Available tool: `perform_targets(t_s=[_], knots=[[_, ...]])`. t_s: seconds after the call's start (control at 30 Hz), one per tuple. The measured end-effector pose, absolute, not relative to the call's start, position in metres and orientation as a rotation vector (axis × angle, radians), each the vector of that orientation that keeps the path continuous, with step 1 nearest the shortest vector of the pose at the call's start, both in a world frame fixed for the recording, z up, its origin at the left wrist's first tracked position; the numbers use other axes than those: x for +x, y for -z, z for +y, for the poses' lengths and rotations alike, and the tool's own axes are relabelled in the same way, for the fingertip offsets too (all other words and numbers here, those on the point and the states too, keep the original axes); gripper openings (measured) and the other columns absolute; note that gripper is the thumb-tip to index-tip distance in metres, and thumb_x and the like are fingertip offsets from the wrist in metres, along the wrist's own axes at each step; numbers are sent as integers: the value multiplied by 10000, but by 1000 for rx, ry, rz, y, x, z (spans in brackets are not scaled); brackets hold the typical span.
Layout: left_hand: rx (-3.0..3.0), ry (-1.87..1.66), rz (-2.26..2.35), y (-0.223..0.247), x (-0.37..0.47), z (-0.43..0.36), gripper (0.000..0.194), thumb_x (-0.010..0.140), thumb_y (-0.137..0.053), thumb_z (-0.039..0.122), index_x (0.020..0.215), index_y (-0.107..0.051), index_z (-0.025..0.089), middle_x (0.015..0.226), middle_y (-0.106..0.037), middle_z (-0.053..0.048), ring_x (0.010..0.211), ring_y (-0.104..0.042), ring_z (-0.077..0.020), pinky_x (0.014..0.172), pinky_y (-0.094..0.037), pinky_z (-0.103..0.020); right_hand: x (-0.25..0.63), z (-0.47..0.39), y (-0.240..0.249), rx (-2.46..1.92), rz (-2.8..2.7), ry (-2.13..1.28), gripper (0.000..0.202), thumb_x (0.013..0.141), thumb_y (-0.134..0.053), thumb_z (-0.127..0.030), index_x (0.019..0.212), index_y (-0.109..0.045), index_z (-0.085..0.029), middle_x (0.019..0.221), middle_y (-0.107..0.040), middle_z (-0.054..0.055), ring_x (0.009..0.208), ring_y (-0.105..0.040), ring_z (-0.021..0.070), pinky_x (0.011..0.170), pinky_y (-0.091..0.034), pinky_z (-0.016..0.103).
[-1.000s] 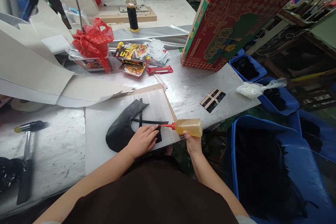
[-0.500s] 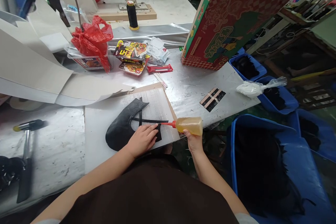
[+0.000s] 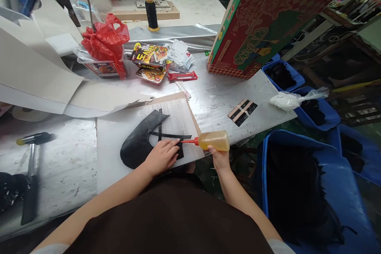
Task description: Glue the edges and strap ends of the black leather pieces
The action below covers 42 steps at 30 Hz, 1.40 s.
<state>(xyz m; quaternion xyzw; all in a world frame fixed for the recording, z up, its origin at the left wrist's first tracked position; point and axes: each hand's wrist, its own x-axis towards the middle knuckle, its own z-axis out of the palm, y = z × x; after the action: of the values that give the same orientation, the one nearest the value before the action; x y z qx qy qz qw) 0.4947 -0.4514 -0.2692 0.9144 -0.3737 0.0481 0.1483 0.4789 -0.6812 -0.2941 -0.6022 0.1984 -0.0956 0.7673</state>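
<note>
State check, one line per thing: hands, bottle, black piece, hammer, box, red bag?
left hand: flat, pressing the black piece
right hand: gripping the glue bottle
glue bottle: sideways, red nozzle at the piece
black piece: flat on white board
hammer: lying untouched
printed box: tilted
red bag: crumpled

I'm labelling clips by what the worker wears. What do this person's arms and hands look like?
Both forearms are bare, with no gloves on the left hand or the right hand. No rings, watch or bracelets show. A dark brown garment covers the torso, and pale short sleeve edges show at the bottom of the frame.
</note>
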Motion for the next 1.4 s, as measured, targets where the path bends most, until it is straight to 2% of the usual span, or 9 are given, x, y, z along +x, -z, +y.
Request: perform_targets(t_s=[0.13, 0.4, 0.63, 0.97, 1.4], knots=[[2621, -144, -1073, 270, 494, -451, 213, 861, -447, 204, 951, -636, 165, 1209, -620, -89, 965, -584, -250, 794, -495, -390, 480, -681, 292, -1323, 411, 218, 550, 481, -844, -415, 945, -652, -191, 801, -690, 41, 739, -634, 223, 679, -541, 366], [2609, -159, -1077, 268, 495, -452, 197, 860, -456, 206, 944, -630, 165, 1201, -624, -92, 964, -586, -249, 792, -494, -385, 478, -683, 292, -1319, 405, 178, 518, 511, -829, -427, 942, -653, -200, 782, -686, 39, 697, -630, 229, 550, -542, 339], [2608, -188, -1087, 270, 495, -453, 198, 855, -454, 201, 937, -628, 157, 1198, -627, -89, 957, -591, -257, 793, -494, -390, 477, -688, 295, -1345, 360, 153, 534, 515, -829, -430, 963, -645, -204, 761, -683, 26, 769, -638, 236, 716, -533, 381], [2609, -155, -1062, 272, 495, -454, 207, 852, -442, 203, 928, -633, 174, 1192, -631, -84, 954, -590, -251, 787, -493, -391, 470, -696, 300, -1374, 325, 104, 604, 536, -817, -453, 1057, -614, -223, 779, -687, 26, 762, -643, 240, 744, -526, 393], [2623, -113, -1054, 272, 494, -453, 210, 859, -449, 222, 939, -639, 176, 1207, -621, -90, 980, -584, -254, 806, -488, -401, 463, -707, 305, -1413, 262, 42, 476, 573, -802, -446, 953, -640, -209, 829, -697, 47, 795, -650, 251, 769, -531, 410]])
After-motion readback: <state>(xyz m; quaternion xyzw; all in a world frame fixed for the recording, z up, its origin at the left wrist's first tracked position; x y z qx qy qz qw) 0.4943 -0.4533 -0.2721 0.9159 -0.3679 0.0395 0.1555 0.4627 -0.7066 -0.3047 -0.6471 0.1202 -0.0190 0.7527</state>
